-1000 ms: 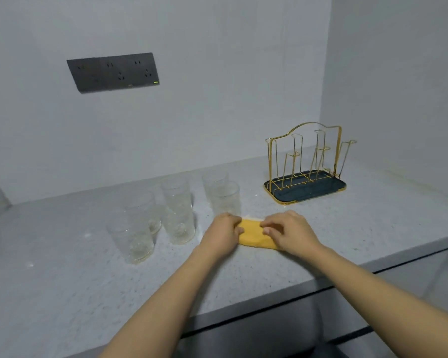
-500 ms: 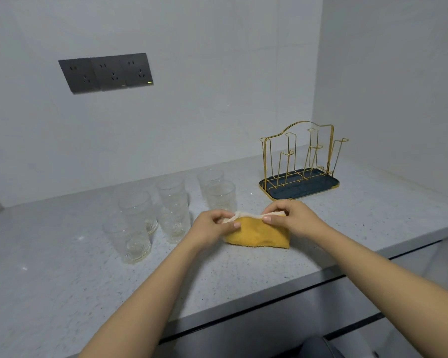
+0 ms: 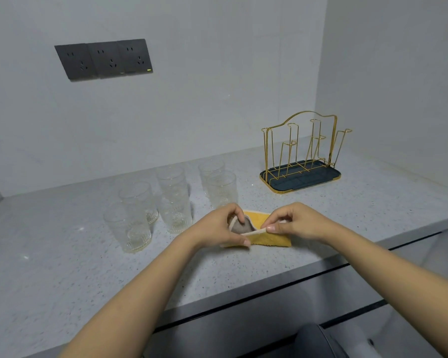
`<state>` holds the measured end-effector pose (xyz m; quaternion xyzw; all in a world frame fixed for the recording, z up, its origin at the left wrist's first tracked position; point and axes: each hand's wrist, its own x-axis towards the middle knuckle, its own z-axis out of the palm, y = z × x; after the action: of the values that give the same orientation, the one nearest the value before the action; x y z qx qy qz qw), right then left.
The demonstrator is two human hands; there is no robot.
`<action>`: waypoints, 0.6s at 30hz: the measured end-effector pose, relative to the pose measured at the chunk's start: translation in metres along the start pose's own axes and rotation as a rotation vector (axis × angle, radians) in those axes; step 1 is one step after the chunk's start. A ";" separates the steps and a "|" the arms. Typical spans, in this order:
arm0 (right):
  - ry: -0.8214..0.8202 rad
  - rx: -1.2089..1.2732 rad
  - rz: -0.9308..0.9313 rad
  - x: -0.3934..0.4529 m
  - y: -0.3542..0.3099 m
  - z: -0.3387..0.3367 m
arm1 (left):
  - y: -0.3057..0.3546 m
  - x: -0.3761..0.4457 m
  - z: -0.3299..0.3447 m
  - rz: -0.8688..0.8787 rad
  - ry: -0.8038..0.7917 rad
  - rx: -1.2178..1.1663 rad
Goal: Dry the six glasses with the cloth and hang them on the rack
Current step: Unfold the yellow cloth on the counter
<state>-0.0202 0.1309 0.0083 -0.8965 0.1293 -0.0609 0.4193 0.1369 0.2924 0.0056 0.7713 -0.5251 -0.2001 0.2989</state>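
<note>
- A folded yellow cloth (image 3: 268,237) lies on the speckled counter (image 3: 62,267), well in front of the gold wire rack (image 3: 301,156).
- The left hand (image 3: 219,226) pinches the cloth's left part, baring a grey underside.
- The right hand (image 3: 295,222) pinches its pale edge.
- Six glasses (image 3: 175,205) stand upright, left of the rack, behind the cloth.

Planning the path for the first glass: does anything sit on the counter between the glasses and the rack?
Nothing visible does. The counter between the nearest glass and the rack is bare; the cloth, pinched by both hands, lies nearer the front edge.
</note>
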 end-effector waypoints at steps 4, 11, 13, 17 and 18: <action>0.177 0.013 0.016 0.006 0.004 0.004 | 0.000 0.001 -0.001 -0.004 -0.050 0.005; 0.188 0.191 0.112 0.010 0.002 0.005 | -0.009 0.007 0.000 -0.047 0.096 -0.104; 0.126 0.232 0.176 0.010 0.002 0.002 | -0.010 0.007 -0.001 -0.045 0.162 -0.210; 0.125 0.390 0.168 0.013 -0.014 -0.004 | 0.003 0.010 -0.005 -0.061 0.290 -0.285; 0.146 0.448 0.150 0.015 -0.020 -0.006 | 0.008 0.013 -0.007 -0.063 0.338 -0.287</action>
<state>-0.0035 0.1340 0.0273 -0.7623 0.2086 -0.1216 0.6005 0.1406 0.2805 0.0159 0.7594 -0.4093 -0.1499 0.4830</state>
